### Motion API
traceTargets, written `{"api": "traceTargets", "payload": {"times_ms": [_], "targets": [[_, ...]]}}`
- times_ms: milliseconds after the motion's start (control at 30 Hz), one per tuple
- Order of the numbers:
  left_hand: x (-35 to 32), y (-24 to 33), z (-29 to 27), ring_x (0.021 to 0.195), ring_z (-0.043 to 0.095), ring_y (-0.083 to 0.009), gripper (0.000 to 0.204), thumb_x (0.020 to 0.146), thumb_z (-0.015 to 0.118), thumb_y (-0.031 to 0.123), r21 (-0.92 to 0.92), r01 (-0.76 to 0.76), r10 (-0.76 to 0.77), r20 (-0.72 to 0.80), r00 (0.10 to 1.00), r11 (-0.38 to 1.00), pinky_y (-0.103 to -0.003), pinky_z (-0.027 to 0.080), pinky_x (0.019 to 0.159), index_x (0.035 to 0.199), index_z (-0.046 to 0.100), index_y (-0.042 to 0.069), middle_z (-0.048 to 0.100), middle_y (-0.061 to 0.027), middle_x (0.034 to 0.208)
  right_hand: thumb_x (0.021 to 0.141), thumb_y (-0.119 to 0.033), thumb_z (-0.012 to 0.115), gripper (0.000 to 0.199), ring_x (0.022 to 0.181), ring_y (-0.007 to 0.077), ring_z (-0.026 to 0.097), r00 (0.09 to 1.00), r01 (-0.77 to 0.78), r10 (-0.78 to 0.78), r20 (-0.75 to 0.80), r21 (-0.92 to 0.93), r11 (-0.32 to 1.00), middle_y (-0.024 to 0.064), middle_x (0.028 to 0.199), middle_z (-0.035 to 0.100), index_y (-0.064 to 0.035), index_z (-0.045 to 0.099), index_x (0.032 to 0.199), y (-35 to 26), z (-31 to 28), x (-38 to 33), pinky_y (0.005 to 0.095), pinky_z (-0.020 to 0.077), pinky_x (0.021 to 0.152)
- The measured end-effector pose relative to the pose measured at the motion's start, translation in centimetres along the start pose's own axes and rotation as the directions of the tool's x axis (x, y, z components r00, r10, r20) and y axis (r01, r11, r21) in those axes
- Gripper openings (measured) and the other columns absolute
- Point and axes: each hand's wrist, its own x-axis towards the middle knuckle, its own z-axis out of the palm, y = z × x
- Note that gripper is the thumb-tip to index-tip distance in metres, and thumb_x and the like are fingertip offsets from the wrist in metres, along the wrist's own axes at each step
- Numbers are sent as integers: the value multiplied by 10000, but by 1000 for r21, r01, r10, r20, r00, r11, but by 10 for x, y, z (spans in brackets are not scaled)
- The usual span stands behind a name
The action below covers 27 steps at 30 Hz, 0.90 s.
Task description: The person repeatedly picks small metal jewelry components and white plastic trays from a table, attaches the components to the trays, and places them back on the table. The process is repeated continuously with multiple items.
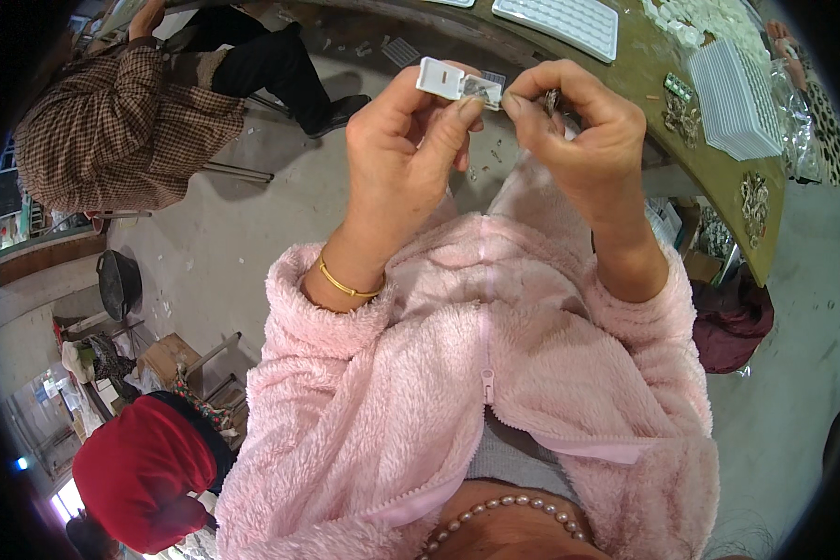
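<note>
Up in front of me, my left hand [403, 133] grips a small white hinged plastic box [441, 78] between thumb and fingers. Its lid is swung back to the left, and small silvery bits lie in the base by my thumb. My right hand [588, 121] is closed, with thumb and forefinger pinched together at the box's right edge. Some dark, shiny little pieces [553, 99] show among its curled fingers; their kind is too small to make out. What sits right between the pinching fingertips is hidden.
An olive-green table [658, 135] curves along the far right. On it are a stack of white ridged trays [735, 103], a white compartment tray [565, 23] and piles of small metal pieces [754, 205]. A person in a checked coat [112, 121] sits at left; a black bucket [119, 283] stands behind.
</note>
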Motion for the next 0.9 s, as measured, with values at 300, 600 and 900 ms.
{"api": "traceTargets", "payload": {"times_ms": [300,600,900], "targets": [[1,-2,3,592,545,-69,224,998,559,95,-409,165,-160,48,986,897,-193,444,544,1133,626,-71,649,-55,804,840,-71,745,208,843,79,534,969,-222,154,192,415,883,22,897,602,22,623,981,16,6,5,238,440,750],[5,-11,0,605,459,-43,214,1001,574,143,-57,18,-17,12,1000,998,-184,384,537,1001,687,-39,583,7,752,660,-71,757,292,791,203,588,809,554,-587,19,-359,751,7,886,601,-103,668,936,11,4,9,336,399,771],[3,-3,5,552,454,-42,264,1013,556,172,-133,162,-162,13,987,978,-173,329,479,1094,687,-42,589,8,704,702,-117,719,215,697,161,561,698,600,-716,21,-564,568,-28,849,624,-146,688,913,17,11,2,324,386,736]]}}
